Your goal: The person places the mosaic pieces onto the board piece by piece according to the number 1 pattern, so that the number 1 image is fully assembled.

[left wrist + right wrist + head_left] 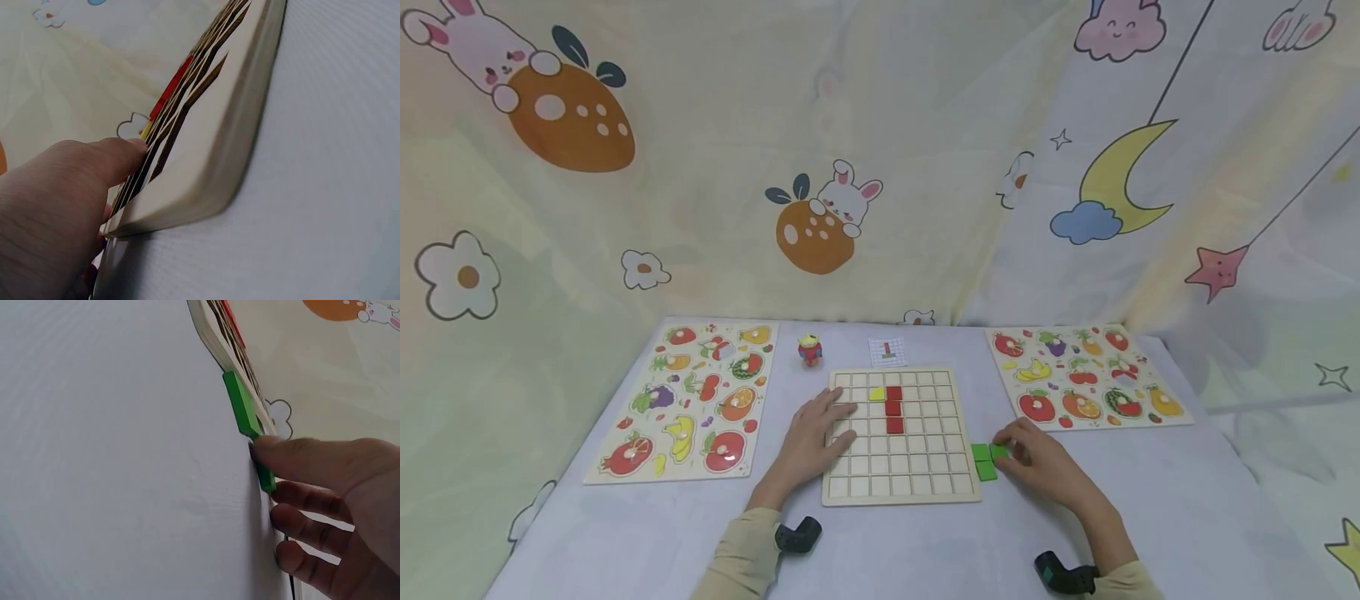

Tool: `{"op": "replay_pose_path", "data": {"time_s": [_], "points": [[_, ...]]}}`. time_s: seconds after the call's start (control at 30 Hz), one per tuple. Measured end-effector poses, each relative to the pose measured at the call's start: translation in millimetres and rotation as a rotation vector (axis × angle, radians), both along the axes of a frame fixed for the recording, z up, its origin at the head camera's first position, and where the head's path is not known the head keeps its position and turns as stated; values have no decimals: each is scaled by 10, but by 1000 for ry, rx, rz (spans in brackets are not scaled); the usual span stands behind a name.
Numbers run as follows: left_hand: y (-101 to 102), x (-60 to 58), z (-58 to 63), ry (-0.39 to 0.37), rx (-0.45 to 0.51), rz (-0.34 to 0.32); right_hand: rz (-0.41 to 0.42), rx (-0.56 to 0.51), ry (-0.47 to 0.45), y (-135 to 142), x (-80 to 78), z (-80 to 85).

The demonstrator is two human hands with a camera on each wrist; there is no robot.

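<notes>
Wrinkled beige sleeves (741, 557), with black, bent devices (799, 535) at both cuffs

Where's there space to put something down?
There's bare cloth in front of the grid board, between the black wrist devices, and less between board and right fruit puzzle. It's crowded where the left hand rests on the board and the right hand pinches a green tile.

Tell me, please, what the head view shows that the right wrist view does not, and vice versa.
Only the head view shows the left hand, toy, printed card and yellow tile. Only the right wrist view shows green tiles close up and side-on. Both show the board, a red tile on it, and the right hand touching a green tile.
</notes>
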State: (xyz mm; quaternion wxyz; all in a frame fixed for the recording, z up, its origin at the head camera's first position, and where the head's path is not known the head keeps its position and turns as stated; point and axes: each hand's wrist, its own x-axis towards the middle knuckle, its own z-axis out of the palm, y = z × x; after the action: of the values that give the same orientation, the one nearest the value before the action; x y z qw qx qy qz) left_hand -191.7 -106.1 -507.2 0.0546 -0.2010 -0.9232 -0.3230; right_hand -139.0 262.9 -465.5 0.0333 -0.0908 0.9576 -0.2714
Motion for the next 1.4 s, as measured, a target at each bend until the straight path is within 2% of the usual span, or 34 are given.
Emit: {"op": "replay_pose_path", "data": {"time_s": [0.17,0.33,0.6,1.1,1.27,1.4], "points": [[-4,-7,-17,-4,6,0,8,-23,57,-38,-34,-28],[-5,-8,-24,3,4,8,51,-101,105,-158,-84,-5],[-4,-4,-26,5,-10,12,149,-175,92,-513,-164,7],[-7,-3,-35,9,-26,6,232,-108,95,-1328,-257,78],[-6,-11,-24,-5,-40,10,258,-29,90,-1514,-275,49],[-1,-16,-32,24,-24,2,265,1,80,-1577,-303,20]]}}
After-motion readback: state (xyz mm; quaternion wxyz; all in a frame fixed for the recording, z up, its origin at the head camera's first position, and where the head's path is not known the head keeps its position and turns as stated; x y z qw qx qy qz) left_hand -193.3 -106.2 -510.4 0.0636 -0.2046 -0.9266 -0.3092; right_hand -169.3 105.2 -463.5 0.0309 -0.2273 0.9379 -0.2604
